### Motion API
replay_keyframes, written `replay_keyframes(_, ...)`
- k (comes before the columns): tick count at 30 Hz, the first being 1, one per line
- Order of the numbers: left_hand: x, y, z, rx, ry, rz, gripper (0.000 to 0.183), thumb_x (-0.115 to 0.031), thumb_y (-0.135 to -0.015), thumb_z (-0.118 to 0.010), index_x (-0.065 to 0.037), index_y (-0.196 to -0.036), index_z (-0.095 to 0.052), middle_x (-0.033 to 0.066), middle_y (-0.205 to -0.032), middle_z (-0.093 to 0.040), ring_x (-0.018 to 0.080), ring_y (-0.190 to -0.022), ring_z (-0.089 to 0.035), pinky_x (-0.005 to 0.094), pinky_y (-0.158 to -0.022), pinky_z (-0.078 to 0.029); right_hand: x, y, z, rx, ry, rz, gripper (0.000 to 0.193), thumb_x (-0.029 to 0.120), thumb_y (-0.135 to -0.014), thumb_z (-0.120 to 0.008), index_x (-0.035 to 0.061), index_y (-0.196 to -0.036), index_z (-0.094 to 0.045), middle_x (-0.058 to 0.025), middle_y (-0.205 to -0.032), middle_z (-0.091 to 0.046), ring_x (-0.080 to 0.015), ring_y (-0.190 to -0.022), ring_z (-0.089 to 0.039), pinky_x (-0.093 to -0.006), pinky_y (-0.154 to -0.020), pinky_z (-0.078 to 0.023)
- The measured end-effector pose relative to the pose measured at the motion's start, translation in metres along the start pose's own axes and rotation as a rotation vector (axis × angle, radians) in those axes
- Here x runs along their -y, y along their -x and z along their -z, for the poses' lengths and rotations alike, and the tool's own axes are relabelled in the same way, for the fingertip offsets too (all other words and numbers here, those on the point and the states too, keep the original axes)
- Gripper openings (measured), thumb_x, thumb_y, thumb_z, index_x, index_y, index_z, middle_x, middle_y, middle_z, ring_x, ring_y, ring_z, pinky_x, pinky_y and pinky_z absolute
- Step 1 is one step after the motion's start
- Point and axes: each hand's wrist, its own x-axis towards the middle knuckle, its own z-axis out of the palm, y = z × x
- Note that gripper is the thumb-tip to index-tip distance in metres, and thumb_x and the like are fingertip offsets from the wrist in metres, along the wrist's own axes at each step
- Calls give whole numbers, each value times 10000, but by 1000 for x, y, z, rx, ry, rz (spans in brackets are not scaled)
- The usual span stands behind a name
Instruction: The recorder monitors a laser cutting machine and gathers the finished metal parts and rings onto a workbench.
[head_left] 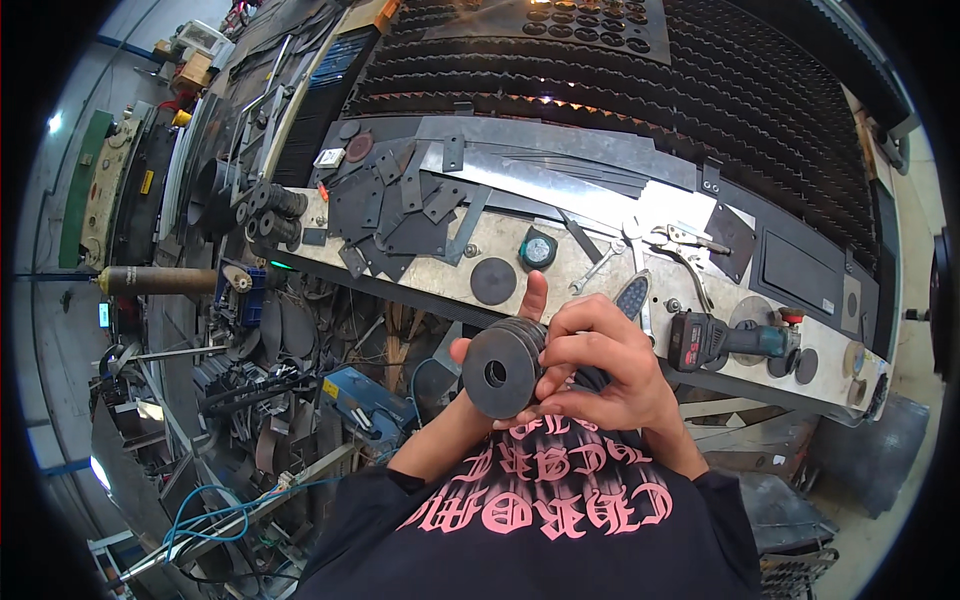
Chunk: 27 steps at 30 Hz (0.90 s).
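Observation:
A stack of dark round steel washers (501,373), each with a hole in its centre, is held up in front of my chest. My left hand (462,420) is wrapped round it from behind and below; its thumb and a fingertip show past the rim, and the rest is hidden. On the other side, my right hand (612,362) has its fingers bent against the stack's right edge. On the bench beyond lie a single dark disc (492,281) and a teal and black tape measure (537,248).
Flat steel plates (415,225) are heaped on the bench's left, near more stacked washers (275,208). Right of my hands are spanners (597,266), locking pliers (690,240) and a cordless grinder (745,340). A slatted cutting bed (600,90) lies behind. Metal scrap (250,380) crowds the lower left.

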Motion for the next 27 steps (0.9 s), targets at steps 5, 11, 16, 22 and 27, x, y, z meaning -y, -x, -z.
replay_keyframes(5, 0, 7, 0, -124, -162, -4, 1137, -660, -813, -764, -410, -1628, -12, 323, -1164, -511, 406, -842, -674, 365, -551, -629, -6, 1, 6, 54, -22, -48, 368, 175, -702, -893, 50, -984, -693, -90, -1005, -627, -284, -937, -605, -392, -807, -486)
replay_keyframes(11, 1, 4, -6, -217, -212, -2, 1084, -600, -793, -821, -336, -1621, -173, 238, -1243, -528, 351, -747, -659, 362, -530, -639, -13, 4, 6, 118, -12, -78, 379, 206, -718, -888, 52, -999, -686, -90, -1003, -617, -288, -916, -591, -389, -803, -481)
replay_keyframes(16, -12, 8, -11, -318, -544, -56, 1018, -504, -881, -732, -335, -1641, -75, 307, -1357, -496, 427, -1113, -642, 513, -862, -600, -7, 7, -7, -70, 26, -391, 590, 267, -732, -897, 28, -1201, -631, -129, -1100, -645, -301, -1045, -635, -403, -928, -505)
replay_keyframes(22, -17, 6, -13, -508, -915, -164, 923, -258, -927, -711, -176, -1648, -141, 246, -1442, -525, 460, -1324, -540, 527, -1142, -427, -41, 28, -9, -124, -230, -718, 526, 174, -811, -857, -4, -1252, -632, -105, -1115, -684, -188, -1017, -666, -331, -864, -555)
replay_keyframes(27, -21, 18, -9, -637, -763, -182, 822, -141, -933, -651, -95, -1619, -199, 218, -1436, -542, 326, -1337, -555, 485, -1142, -432, -57, 40, -5, -396, -499, -791, 385, 81, -893, -786, -31, -1230, -635, -104, -1100, -711, -148, -1027, -672, -297, -869, -565)
